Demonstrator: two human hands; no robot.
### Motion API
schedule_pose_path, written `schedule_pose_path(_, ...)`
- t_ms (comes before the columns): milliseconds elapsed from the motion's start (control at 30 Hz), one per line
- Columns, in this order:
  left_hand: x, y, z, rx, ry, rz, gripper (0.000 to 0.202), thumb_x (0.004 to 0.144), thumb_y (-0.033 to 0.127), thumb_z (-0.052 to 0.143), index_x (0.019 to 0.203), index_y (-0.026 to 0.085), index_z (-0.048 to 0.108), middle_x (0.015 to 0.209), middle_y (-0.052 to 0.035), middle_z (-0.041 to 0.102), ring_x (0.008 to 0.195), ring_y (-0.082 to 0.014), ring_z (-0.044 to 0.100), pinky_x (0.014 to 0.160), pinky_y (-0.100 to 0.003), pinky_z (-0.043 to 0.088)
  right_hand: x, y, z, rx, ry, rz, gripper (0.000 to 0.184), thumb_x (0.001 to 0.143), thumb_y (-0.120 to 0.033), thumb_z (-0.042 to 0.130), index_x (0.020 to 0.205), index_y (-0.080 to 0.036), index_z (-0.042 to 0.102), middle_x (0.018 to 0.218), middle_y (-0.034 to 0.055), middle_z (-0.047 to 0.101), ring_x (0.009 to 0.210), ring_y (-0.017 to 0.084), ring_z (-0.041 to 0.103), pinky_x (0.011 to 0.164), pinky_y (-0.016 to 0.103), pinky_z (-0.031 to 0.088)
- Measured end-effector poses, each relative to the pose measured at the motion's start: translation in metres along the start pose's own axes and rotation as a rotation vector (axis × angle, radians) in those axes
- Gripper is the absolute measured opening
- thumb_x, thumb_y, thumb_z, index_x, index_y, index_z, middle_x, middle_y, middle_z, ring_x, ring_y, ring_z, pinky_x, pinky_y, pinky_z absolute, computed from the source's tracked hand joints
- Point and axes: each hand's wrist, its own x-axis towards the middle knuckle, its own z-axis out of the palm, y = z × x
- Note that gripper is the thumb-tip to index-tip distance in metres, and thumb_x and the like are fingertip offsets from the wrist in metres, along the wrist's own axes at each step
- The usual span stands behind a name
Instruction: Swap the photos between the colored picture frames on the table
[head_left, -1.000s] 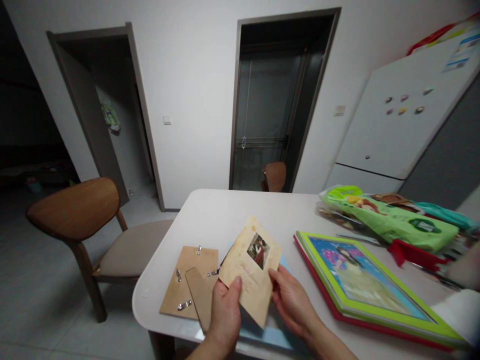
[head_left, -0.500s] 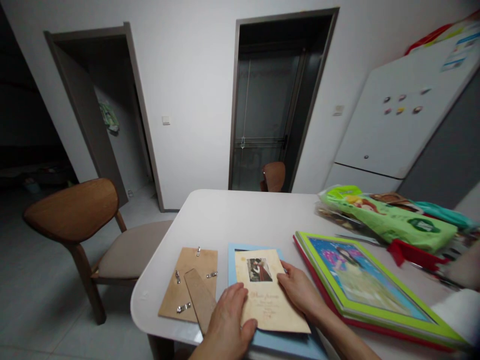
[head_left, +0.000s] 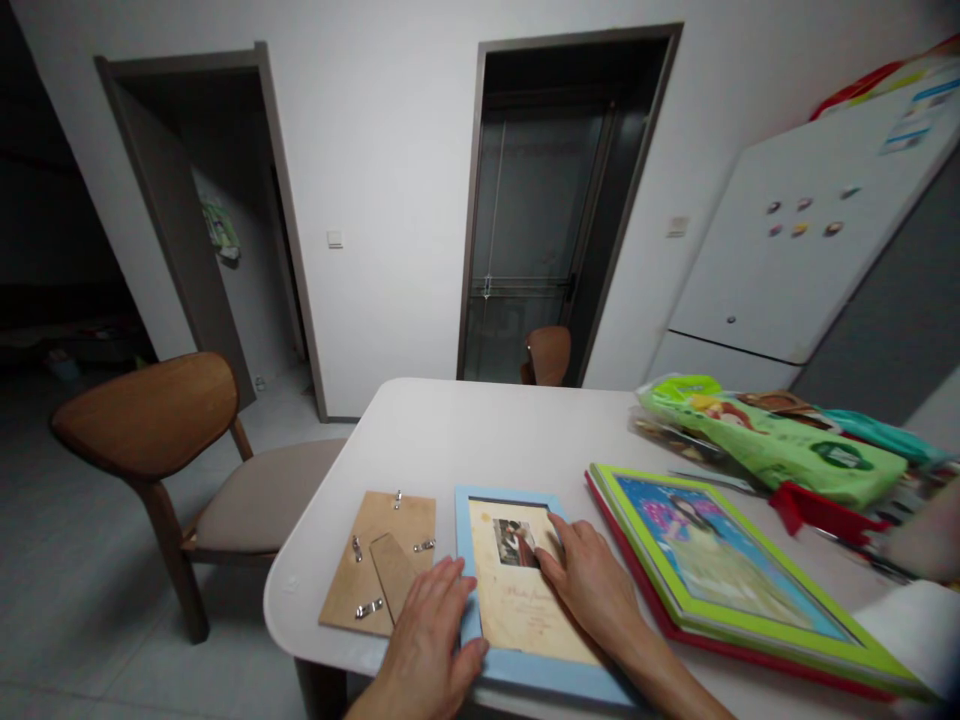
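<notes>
A light blue picture frame (head_left: 555, 672) lies flat at the table's near edge. Inside its border rests a cream card (head_left: 517, 610) with a small photo and faint writing. My left hand (head_left: 431, 635) lies along the frame's left side, fingers stretched out, thumb at the lower left corner. My right hand (head_left: 592, 580) is spread over the card's right part, fingertips touching it near the photo. To the left lies a brown backing board (head_left: 375, 550) with metal clips and a stand flap, partly covered by my left hand.
On the right, a green-bordered picture (head_left: 720, 560) lies on a red-edged one. Behind it are a green packet (head_left: 795, 440) and a red-handled tool (head_left: 817, 515). A wooden chair (head_left: 150, 420) stands left of the white table (head_left: 487, 430); a fridge (head_left: 780, 250) is at right.
The cream card has gone from lying over the frame's border to sitting down inside it. My left hand has shifted left onto the frame's side; my right hand has moved onto the card.
</notes>
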Motion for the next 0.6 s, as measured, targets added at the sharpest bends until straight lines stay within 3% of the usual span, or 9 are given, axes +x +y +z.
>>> schedule_pose_path(100, -0.020, -0.036, -0.022, 0.080, 0.044, -0.155, 0.056, 0.067, 0.026, 0.056, 0.120, 0.013, 0.041, 0.131, -0.0143, 0.032, 0.121, -0.0272, 0.027, 0.098, -0.046, 0.023, -0.012, -0.021, -0.006, 0.228, -0.075, -0.148, 0.034, 0.077, -0.031, 0.040, 0.107, -0.016, 0.050, 0.092, 0.0093, 0.053, 0.087, 0.020, 0.050, 0.078, 0.029, 0.037)
schedule_pose_path(233, -0.042, -0.070, -0.034, 0.193, 0.047, -0.252, 0.062, 0.063, 0.031, 0.061, 0.120, 0.011, 0.042, 0.130, -0.0172, 0.033, 0.120, -0.0300, 0.028, 0.097, -0.047, 0.026, -0.029, -0.076, -0.010, 0.434, -0.276, -0.356, 0.028, 0.075, -0.028, 0.044, 0.100, -0.021, 0.054, 0.095, 0.0064, 0.054, 0.089, 0.017, 0.049, 0.079, 0.027, 0.036)
schedule_pose_path(333, -0.051, -0.081, -0.026, 0.251, 0.105, -0.168, 0.058, 0.064, 0.029, 0.061, 0.117, 0.014, 0.044, 0.128, -0.0149, 0.038, 0.117, -0.0279, 0.035, 0.094, -0.043, 0.033, -0.034, -0.117, -0.001, 0.374, -0.291, -0.408, 0.032, 0.068, -0.034, 0.053, 0.098, -0.022, 0.055, 0.093, 0.0068, 0.054, 0.088, 0.022, 0.046, 0.079, 0.035, 0.034)
schedule_pose_path(433, -0.055, -0.090, -0.018, 0.294, 0.221, -0.063, 0.051, 0.066, 0.031, 0.061, 0.113, 0.018, 0.048, 0.122, -0.0125, 0.046, 0.111, -0.0263, 0.043, 0.089, -0.040, 0.040, -0.031, -0.140, 0.013, 0.371, -0.287, -0.367, 0.041, 0.058, -0.031, 0.061, 0.097, -0.020, 0.054, 0.094, 0.0083, 0.052, 0.088, 0.024, 0.045, 0.077, 0.037, 0.035)
schedule_pose_path(533, -0.055, -0.093, -0.019, 0.337, 0.323, 0.032, 0.049, 0.068, 0.037, 0.060, 0.112, 0.019, 0.048, 0.118, -0.0116, 0.051, 0.107, -0.0259, 0.048, 0.084, -0.038, 0.045, -0.027, -0.144, 0.013, 0.504, -0.296, -0.318, 0.049, 0.055, -0.016, 0.057, 0.103, -0.019, 0.051, 0.094, 0.0076, 0.050, 0.089, 0.021, 0.044, 0.076, 0.031, 0.037)
schedule_pose_path(600, -0.052, -0.085, -0.025, 0.363, 0.352, 0.104, 0.052, 0.070, 0.040, 0.059, 0.115, 0.019, 0.045, 0.120, -0.0127, 0.048, 0.110, -0.0271, 0.044, 0.085, -0.039, 0.044, -0.025, -0.136, 0.000, 0.573, -0.275, -0.312, 0.051, 0.054, -0.012, 0.054, 0.104, -0.019, 0.051, 0.093, 0.0067, 0.050, 0.090, 0.020, 0.044, 0.078, 0.030, 0.037)
